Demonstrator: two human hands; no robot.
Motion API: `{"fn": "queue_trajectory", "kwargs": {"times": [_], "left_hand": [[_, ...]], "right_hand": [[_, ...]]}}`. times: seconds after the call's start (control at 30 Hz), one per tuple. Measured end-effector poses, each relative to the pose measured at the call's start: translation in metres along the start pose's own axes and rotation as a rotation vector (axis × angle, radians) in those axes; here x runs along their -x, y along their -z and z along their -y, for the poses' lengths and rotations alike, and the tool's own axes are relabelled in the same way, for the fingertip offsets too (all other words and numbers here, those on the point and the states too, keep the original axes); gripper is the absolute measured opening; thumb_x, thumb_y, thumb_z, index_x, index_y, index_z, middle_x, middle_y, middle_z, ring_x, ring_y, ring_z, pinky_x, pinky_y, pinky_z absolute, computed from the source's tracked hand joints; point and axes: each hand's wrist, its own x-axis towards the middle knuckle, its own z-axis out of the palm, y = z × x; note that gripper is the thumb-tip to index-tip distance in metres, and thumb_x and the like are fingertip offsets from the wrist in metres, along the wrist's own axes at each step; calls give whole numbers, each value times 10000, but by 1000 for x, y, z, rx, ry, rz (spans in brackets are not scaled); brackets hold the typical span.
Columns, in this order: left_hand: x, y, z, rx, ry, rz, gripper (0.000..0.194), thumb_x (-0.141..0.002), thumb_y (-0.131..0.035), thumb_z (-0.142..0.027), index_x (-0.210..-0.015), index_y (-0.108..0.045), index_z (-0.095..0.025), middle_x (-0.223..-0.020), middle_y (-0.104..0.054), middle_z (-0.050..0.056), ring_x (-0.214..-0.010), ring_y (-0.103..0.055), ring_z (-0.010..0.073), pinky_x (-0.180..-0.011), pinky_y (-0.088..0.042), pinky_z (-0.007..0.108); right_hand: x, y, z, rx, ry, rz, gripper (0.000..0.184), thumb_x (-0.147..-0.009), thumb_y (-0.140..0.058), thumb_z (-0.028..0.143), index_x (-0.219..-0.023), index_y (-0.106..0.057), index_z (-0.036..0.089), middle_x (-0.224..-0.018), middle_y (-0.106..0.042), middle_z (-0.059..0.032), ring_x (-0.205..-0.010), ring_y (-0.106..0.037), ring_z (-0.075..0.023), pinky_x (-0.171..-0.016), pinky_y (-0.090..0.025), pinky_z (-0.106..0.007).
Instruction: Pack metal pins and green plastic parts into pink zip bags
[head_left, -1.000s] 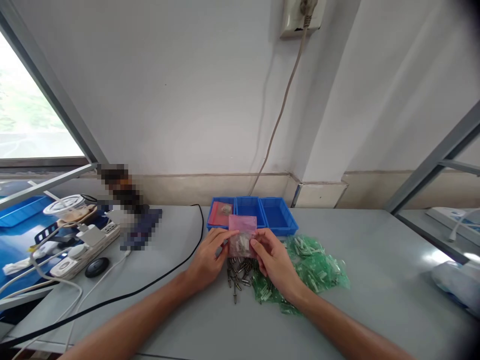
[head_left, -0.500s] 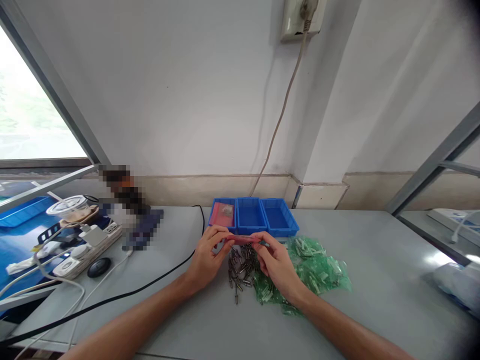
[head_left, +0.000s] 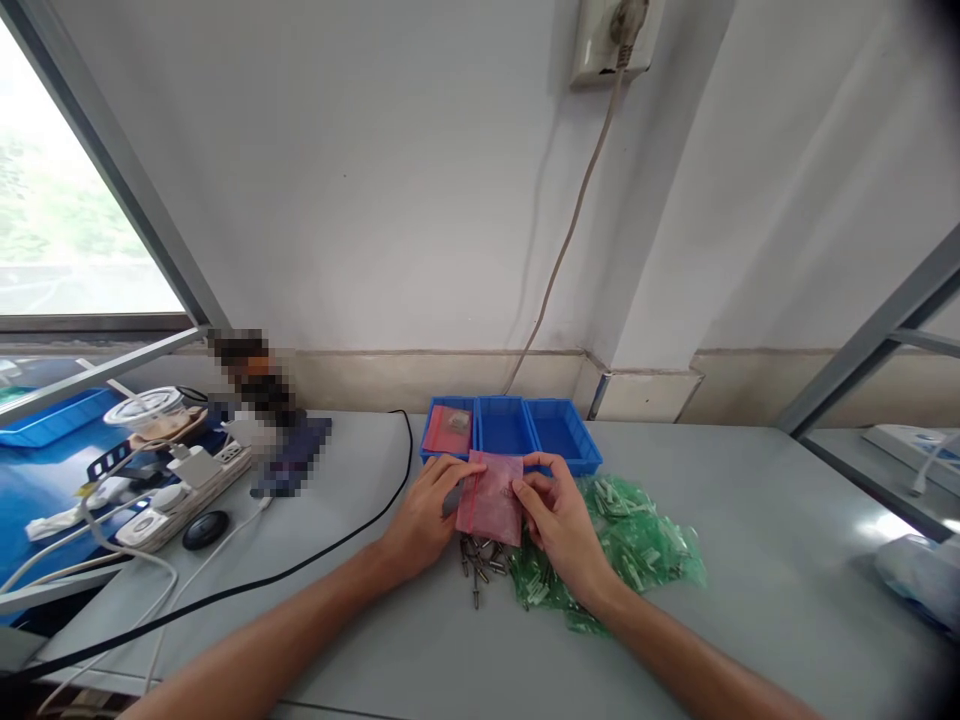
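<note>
Between my hands is a pink zip bag [head_left: 491,503], its flat face turned toward me and its zip strip along the left side. My left hand [head_left: 424,510] pinches the bag's left edge. The right edge is gripped by the thumb and fingers of my right hand [head_left: 559,520]. Under the bag lies a pile of small metal fittings [head_left: 480,572], partly hidden by it. Green plastic bags [head_left: 645,545] with small parts inside lie beside and beyond my right hand. Behind the hands stand three joined blue bins [head_left: 507,428]; the left one holds another pink bag [head_left: 448,430].
A black cable [head_left: 300,572] runs across the table to the left of my arm. Farther left are a black mouse [head_left: 205,530], a white power strip [head_left: 161,520] and a lidded cup [head_left: 146,405]. A metal frame bar [head_left: 862,345] rises at the right.
The pink bag was held edge-on and has been tilted so that its flat face shows, covering part of the metal fittings. Both hands keep their hold. The view has shifted slightly.
</note>
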Motion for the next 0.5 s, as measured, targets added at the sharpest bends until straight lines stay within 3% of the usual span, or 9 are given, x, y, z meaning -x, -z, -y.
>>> {"fn": "queue_trajectory", "kwargs": {"times": [0.13,0.27,0.37,0.43,0.5], "left_hand": [[-3,2,-1,19,90,-95,168,-1061,-624,-277,-1161,-754,-238,-1116,-649,81,-1043,-629,233,-937,-536,359],[-7,4,2,96,249,-176,273,-1082,-606,-429,-989,-708,-194,-995,-675,52,-889,-620,196,-801,-510,311],[-8,4,3,227,347,-175,311,-1078,-606,-476,-1201,-665,-196,-849,-670,3,-771,-613,170,-739,-503,287],[-7,3,3,292,364,-194,452,-1065,-632,-478,-1413,-546,-202,-785,-638,-32,-717,-600,157,-716,-505,271],[-6,1,3,306,354,-198,470,-1065,-632,-471,-1437,-522,-207,-780,-633,-36,-710,-602,152,-721,-512,267]], "right_hand": [[2,-2,2,25,-14,42,441,-950,-712,595,-1202,-575,261,-793,-617,48,-507,-404,-88,-409,-272,-196],[3,-3,1,50,-21,70,408,-982,-636,626,-1040,-653,222,-887,-645,-6,-523,-413,-83,-406,-270,-210],[3,-2,0,72,-18,88,372,-969,-675,588,-1045,-685,224,-860,-627,4,-503,-398,-76,-405,-264,-215],[4,-1,-1,93,-12,97,351,-967,-691,566,-1055,-703,227,-794,-597,22,-483,-381,-77,-407,-284,-219],[5,-1,0,133,-2,115,341,-977,-681,552,-1069,-720,227,-719,-563,38,-470,-386,-87,-416,-315,-226]]}}
